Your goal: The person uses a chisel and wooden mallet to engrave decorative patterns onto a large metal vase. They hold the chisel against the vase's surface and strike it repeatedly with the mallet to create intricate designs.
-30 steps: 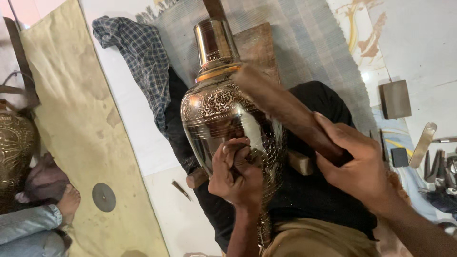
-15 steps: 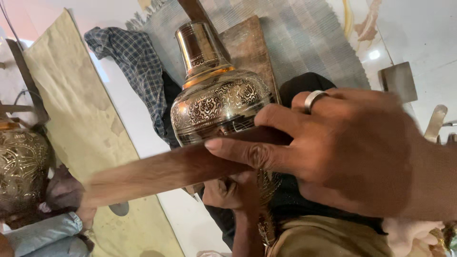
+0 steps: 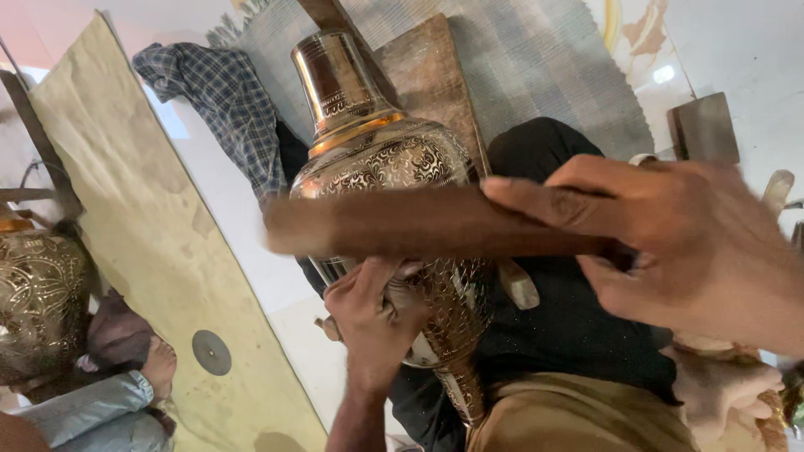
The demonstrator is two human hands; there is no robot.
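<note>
Right now the right hand point(image 3: 670, 243) clenches a wooden stick point(image 3: 419, 224) (blurred, probably mid-swing) across the engraved brass vase point(image 3: 377, 159), which lies tilted over the lap, while the left hand point(image 3: 373, 322) grasps its lower body, seemingly steadying it.

Soft, even daylight, fairly bright; no hard shadows. Pale floor at upper left washes out near white. A small bright spot glares on the tiled floor point(image 3: 664, 74), above the right hand point(image 3: 670, 243). The engraved metal vase point(image 3: 381, 159) throws warm highlights along its neck, well above the left hand's fingers point(image 3: 368, 289). Strong motion blur on the wooden stick point(image 3: 419, 224), its end left of the right fingertips smeared; the right hand itself is soft at its edges. Vase engraving just above the stick stays sharp. Wide-angle view tilts and stretches things at the frame edges; the yellowish mat point(image 3: 142, 226) leans diagonally.
</note>
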